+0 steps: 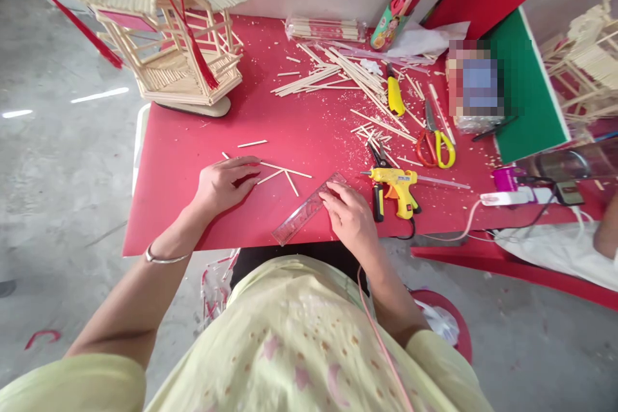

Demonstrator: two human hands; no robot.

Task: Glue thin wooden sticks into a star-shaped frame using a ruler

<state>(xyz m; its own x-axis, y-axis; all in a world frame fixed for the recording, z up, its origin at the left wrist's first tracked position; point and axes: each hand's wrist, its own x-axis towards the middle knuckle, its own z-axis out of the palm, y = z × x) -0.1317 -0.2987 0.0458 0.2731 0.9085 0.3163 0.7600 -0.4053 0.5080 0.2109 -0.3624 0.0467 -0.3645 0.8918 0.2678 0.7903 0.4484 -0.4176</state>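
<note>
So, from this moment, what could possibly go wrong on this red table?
Glue gun: its nozzle is close to the right grip; if hot, it might burn it, though I cannot tell its heat.
Ruler: it lies slanted with the right grip on it, far end near the thin sticks; a slip could knock them.
Thin sticks: the left grip is right beside them, so a nudge may shift them.
</note>
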